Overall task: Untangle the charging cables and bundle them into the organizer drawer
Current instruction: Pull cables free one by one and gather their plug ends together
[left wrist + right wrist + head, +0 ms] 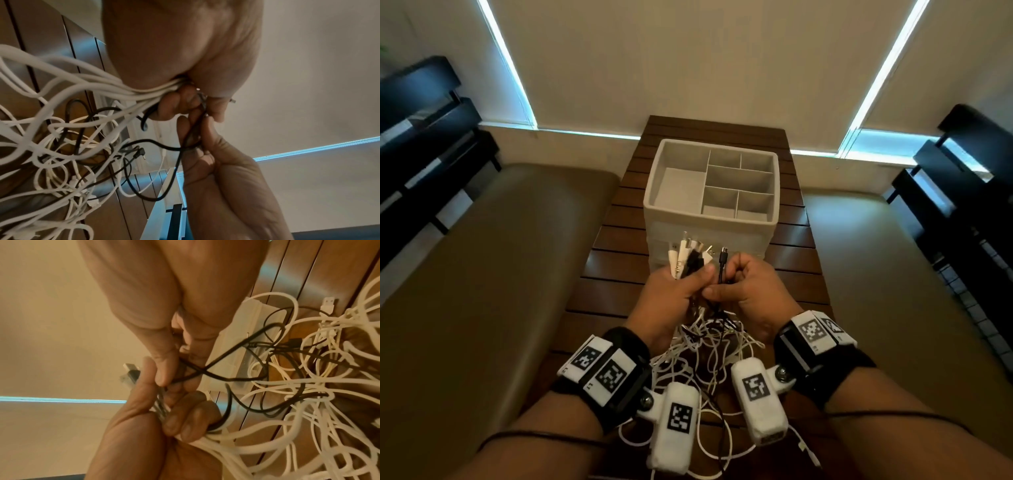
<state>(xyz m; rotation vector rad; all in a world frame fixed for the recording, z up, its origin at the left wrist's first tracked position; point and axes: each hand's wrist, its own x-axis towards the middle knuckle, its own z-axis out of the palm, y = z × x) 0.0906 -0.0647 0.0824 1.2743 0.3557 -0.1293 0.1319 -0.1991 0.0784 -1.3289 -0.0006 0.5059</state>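
My left hand (690, 279) grips a bunch of white and black cable ends (688, 255), plugs pointing up. Beside it, my right hand (727, 282) pinches a single black cable (722, 263) just below its small plug. Both hands are raised above the tangle of white and black cables (709, 346) lying on the table. In the left wrist view the left hand (180, 91) clamps white cables (123, 91). In the right wrist view the right hand (170, 369) pinches the black cable (218, 358), which loops back into the tangle (308, 386). The grey organizer (654, 178) stands just behind the hands.
The organizer's top tray has several empty compartments and sits on translucent drawers (750, 240). Everything rests on a narrow dark slatted wooden table (616, 236). Padded benches (500, 257) flank it on both sides. Loose plugs (329, 302) lie among the cables.
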